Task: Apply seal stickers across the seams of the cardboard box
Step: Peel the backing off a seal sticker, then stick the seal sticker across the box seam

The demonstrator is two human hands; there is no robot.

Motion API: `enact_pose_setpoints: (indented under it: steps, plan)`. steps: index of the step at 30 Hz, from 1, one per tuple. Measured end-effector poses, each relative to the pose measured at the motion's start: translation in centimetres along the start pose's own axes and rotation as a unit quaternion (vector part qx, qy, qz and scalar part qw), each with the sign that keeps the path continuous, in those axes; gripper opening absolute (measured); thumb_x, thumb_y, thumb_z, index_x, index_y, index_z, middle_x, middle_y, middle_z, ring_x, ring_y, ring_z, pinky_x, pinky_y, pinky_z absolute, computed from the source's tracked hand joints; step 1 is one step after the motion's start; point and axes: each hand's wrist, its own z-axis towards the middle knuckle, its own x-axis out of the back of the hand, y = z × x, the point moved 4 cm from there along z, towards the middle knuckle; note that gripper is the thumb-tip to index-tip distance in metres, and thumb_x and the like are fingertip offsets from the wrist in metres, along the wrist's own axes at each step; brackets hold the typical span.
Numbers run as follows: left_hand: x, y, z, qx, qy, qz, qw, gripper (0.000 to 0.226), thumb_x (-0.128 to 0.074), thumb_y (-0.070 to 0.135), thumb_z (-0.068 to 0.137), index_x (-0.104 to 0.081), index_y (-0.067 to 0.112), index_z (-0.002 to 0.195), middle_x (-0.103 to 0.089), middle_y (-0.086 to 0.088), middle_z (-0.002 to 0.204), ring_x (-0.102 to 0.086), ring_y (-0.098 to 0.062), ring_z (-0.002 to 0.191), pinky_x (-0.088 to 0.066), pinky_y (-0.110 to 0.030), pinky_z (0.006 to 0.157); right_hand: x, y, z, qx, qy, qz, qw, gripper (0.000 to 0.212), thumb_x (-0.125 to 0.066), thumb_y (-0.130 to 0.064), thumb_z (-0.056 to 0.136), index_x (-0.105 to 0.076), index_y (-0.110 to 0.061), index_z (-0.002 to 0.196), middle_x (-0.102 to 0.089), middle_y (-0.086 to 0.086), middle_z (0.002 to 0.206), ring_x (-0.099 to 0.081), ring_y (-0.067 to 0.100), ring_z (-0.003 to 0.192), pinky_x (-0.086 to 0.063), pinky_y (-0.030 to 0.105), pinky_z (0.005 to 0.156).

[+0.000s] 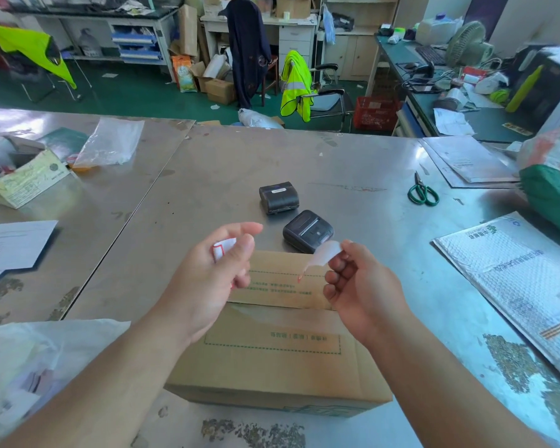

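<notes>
While the left hand (222, 270) pinches the red-bordered seal sticker (223, 248) and the right hand (359, 286) grips the peeled translucent backing (324, 253), both hover above the cardboard box (278, 347) on the steel table (337, 163); centre the sticker across the flap seam (282, 307), press from the middle outward; the box's green dashed-frame print appears inverted and cannot be read.

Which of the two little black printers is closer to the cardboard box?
The right-hand black printer, touching the cardboard box's far edge by the right hand. The other printer sits farther back.
</notes>
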Motion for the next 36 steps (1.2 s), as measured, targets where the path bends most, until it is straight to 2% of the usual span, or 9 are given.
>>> enact_pose_setpoints:
  steps: [5,8,11,18,24,28,31,33,36]
  plan:
    - [0.8,0.1,0.1,-0.065,0.058,0.129,0.988,0.021,-0.052,0.037,0.098,-0.071,0.031,0.094,-0.053,0.009,0.057,-0.041,-0.012,0.049,-0.038,-0.021,0.052,-1.5,0.6,0.1,-0.035,-0.008,-0.002,0.999,0.026,-0.058,-0.02,0.094,-0.051,-0.017,0.069,-0.045,-0.001,0.063,-0.039,0.015,0.055,-0.031,0.027,0.054]
    - [0.9,0.0,-0.2,-0.079,0.068,0.253,0.962,0.023,-0.069,0.056,0.08,-0.068,0.035,0.089,-0.035,0.013,0.052,-0.031,-0.006,0.046,-0.026,-0.016,0.046,-2.6,0.9,0.2,-0.043,-0.014,-0.011,0.999,0.028,-0.057,-0.02,0.094,-0.049,-0.018,0.068,-0.043,-0.001,0.063,-0.036,0.014,0.054,-0.029,0.027,0.054]
    - [0.8,-0.1,-0.3,-0.098,0.104,0.391,0.909,0.032,-0.08,0.058,0.065,-0.065,0.041,0.088,-0.043,0.019,0.058,-0.04,-0.003,0.05,-0.025,-0.016,0.046,-3.2,1.3,0.4,-0.048,-0.018,-0.021,0.998,0.028,-0.057,-0.021,0.095,-0.049,-0.018,0.067,-0.042,-0.002,0.063,-0.036,0.014,0.054,-0.029,0.027,0.054]
    - [0.4,-0.3,0.1,-0.119,0.091,0.416,0.897,0.025,-0.08,0.052,0.069,-0.07,0.041,0.089,-0.033,0.013,0.052,-0.045,0.01,0.055,-0.028,-0.012,0.048,-3.9,1.7,0.7,-0.067,-0.021,-0.025,0.997,0.029,-0.059,-0.022,0.093,-0.049,-0.018,0.066,-0.042,-0.001,0.063,-0.037,0.014,0.052,-0.03,0.027,0.052]
    - [0.1,-0.6,0.6,-0.14,0.103,0.45,0.876,0.014,-0.073,0.046,0.08,-0.071,0.033,0.076,-0.049,0.019,0.055,-0.045,0.002,0.053,-0.021,-0.016,0.045,-4.0,1.8,1.1,-0.074,-0.029,-0.032,0.996,0.029,-0.06,-0.024,0.093,-0.048,-0.018,0.067,-0.042,-0.001,0.062,-0.038,0.015,0.051,-0.029,0.028,0.053]
    - [1.0,-1.4,1.1,-0.06,0.143,0.341,0.927,0.016,-0.075,0.039,0.079,-0.069,0.027,0.07,-0.045,0.002,0.044,-0.034,-0.007,0.045,-0.026,-0.025,0.048,-4.3,1.6,1.1,-0.07,-0.044,-0.021,0.996,0.033,-0.057,-0.041,0.095,-0.053,-0.02,0.068,-0.044,-0.003,0.06,-0.039,0.014,0.051,-0.029,0.027,0.055]
    - [1.8,-2.3,1.2,0.072,0.21,0.03,0.975,0.019,-0.074,0.026,0.084,-0.062,0.019,0.073,-0.055,0.004,0.046,-0.039,-0.005,0.041,-0.028,-0.024,0.048,-4.1,1.1,1.3,-0.036,-0.035,-0.042,0.998,0.03,-0.061,-0.037,0.094,-0.055,-0.02,0.07,-0.043,-0.003,0.06,-0.038,0.014,0.052,-0.03,0.027,0.054]
    - [1.5,-2.8,0.9,0.15,0.207,-0.139,0.957,0.019,-0.072,0.025,0.086,-0.054,0.023,0.079,-0.034,0.01,0.04,-0.023,-0.004,0.036,-0.018,-0.021,0.043,-4.1,1.1,1.2,0.001,-0.045,-0.15,0.988,0.019,-0.066,-0.027,0.093,-0.061,-0.016,0.078,-0.048,-0.001,0.064,-0.041,0.014,0.056,-0.035,0.026,0.055]
    - [1.5,-3.1,0.5,0.177,0.197,-0.213,0.941,0.024,-0.072,0.029,0.084,-0.049,0.027,0.078,-0.02,0.01,0.044,-0.017,-0.006,0.037,-0.015,-0.019,0.038,-5.1,2.1,0.6,0.053,-0.11,-0.299,0.946,0.021,-0.071,-0.029,0.091,-0.071,-0.011,0.082,-0.062,-0.002,0.07,-0.054,0.014,0.063,-0.041,0.027,0.06]
